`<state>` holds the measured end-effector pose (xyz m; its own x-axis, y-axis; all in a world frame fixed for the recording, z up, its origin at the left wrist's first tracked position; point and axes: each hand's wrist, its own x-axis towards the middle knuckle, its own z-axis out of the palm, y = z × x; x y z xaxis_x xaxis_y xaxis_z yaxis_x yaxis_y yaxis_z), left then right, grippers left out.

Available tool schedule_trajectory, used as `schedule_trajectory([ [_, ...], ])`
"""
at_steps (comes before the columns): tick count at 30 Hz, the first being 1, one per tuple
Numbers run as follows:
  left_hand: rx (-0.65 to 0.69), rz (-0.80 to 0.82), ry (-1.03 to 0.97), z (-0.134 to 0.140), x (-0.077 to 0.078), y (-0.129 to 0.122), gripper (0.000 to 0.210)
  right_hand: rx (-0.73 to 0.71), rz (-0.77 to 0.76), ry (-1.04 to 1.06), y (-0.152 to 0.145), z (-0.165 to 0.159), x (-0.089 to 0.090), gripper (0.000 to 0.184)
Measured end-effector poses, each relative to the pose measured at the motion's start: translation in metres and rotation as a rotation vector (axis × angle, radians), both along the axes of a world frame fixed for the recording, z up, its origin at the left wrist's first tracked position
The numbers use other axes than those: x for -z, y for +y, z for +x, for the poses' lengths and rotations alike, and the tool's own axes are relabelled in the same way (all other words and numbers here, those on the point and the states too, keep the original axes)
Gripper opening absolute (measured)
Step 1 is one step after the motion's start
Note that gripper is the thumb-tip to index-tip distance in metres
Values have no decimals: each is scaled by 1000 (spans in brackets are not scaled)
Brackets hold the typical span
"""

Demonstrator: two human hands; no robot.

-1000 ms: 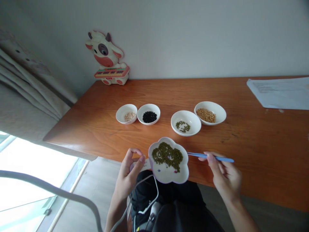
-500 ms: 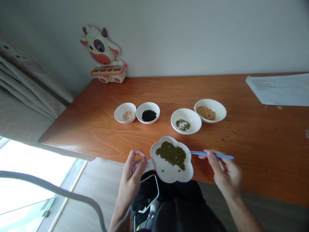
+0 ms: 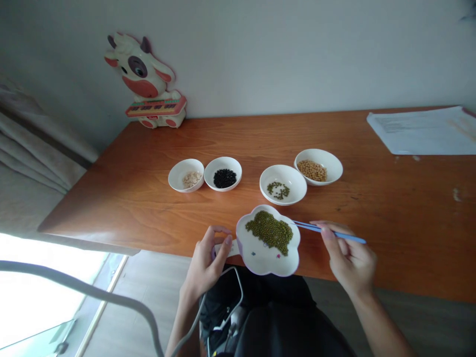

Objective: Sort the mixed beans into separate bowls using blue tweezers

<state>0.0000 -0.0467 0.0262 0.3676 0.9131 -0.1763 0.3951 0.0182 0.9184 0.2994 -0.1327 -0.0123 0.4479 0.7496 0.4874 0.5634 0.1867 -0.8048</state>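
Observation:
My left hand (image 3: 209, 260) is closed on the short white handle of a flower-shaped dish (image 3: 256, 263). The dish is white with a lilac rim and holds a heap of green mung beans (image 3: 270, 231), over the table's front edge. In my right hand (image 3: 351, 258) is a pair of slim blue chopsticks (image 3: 347, 237). Their tips point left and reach the dish's right rim; no bean shows between them. Just beyond the dish stands a white bowl (image 3: 299, 191) with a few mung beans scattered on its bottom.
Behind to the right stands a bowl of yellow soybeans (image 3: 336, 171). Leftward are a bowl of black beans (image 3: 238, 181) and one of pale flakes (image 3: 174, 178). A cow toy keyboard (image 3: 156, 106) and paper sheets (image 3: 424, 131) lie farther back. A grey cable (image 3: 92, 295) crosses lower left.
The view has shifted slightly. The chopstick tips have drawn back from inside the dish to its right rim, and the two sticks look a little farther apart. My left hand keeps its hold.

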Motion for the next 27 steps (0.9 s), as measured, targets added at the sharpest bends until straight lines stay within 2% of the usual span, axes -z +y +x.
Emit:
schedule_trajectory([
  [7,162,69,125,-7,2,15,21,-219,70,-139,12,5,-12,28],
  [10,229,152,147,-8,5,24,17,-234,74,-144,13,4,-14,33],
  [13,224,216,132,-7,11,33,15,-194,61,-115,13,5,-12,36],
  [20,112,267,101,-3,19,40,17,-109,14,50,13,6,-1,11],
  [24,140,268,154,-4,18,38,22,-89,5,172,13,5,1,5],
  [27,156,246,174,-4,18,38,28,-116,-9,236,13,5,-1,8],
])
